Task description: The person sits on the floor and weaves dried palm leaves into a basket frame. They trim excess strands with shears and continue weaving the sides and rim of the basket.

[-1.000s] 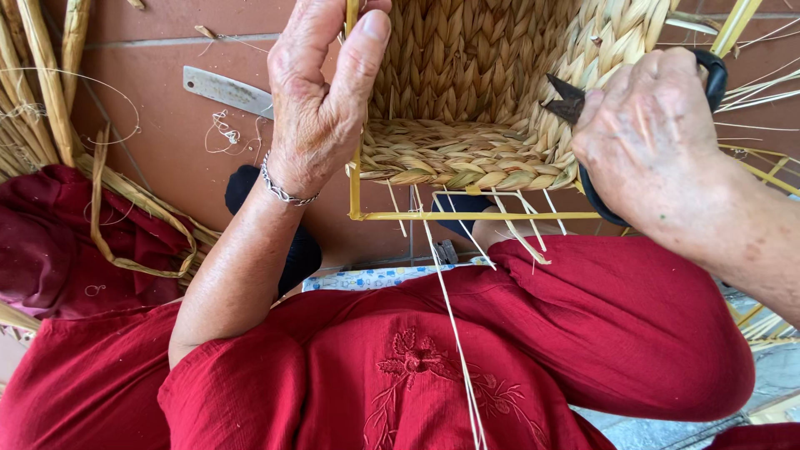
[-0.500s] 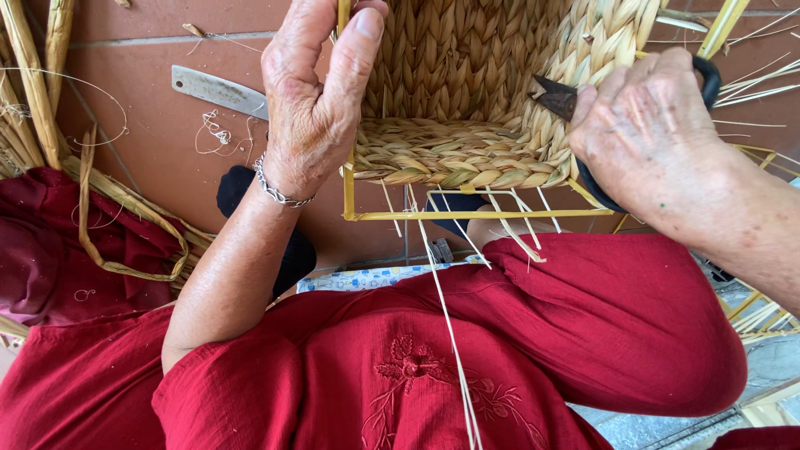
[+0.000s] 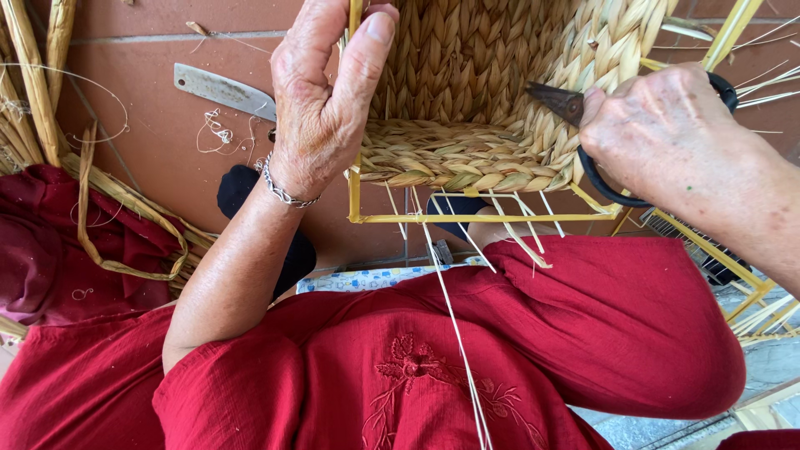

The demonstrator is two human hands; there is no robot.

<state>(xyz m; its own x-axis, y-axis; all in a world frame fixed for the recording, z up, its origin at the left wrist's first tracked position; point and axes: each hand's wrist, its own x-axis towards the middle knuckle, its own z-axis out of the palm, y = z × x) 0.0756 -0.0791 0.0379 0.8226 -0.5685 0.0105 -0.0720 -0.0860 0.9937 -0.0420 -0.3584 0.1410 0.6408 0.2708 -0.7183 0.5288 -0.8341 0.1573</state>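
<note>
A woven straw basket (image 3: pixel 467 100) on a yellow metal frame (image 3: pixel 483 218) rests against my knees in red cloth. My left hand (image 3: pixel 321 108), with a silver bracelet at the wrist, grips the frame's upright left bar at the basket's edge. My right hand (image 3: pixel 667 142) holds black-handled scissors (image 3: pixel 575 112), whose dark blades point left against the braided right wall of the basket. Several loose straw ends (image 3: pixel 508 225) hang below the basket's bottom edge, and one long strand (image 3: pixel 454 333) trails down over my lap.
A flat metal knife blade (image 3: pixel 223 89) lies on the reddish tiled floor at upper left, near bits of thread. Bundles of dried straw (image 3: pixel 42 92) lie at the left beside dark red cloth (image 3: pixel 50 242). More yellow frame bars (image 3: pixel 733 275) stand at the right.
The view has shifted slightly. The scissors blades have edged along the basket's right wall; my left hand keeps its hold on the frame bar.
</note>
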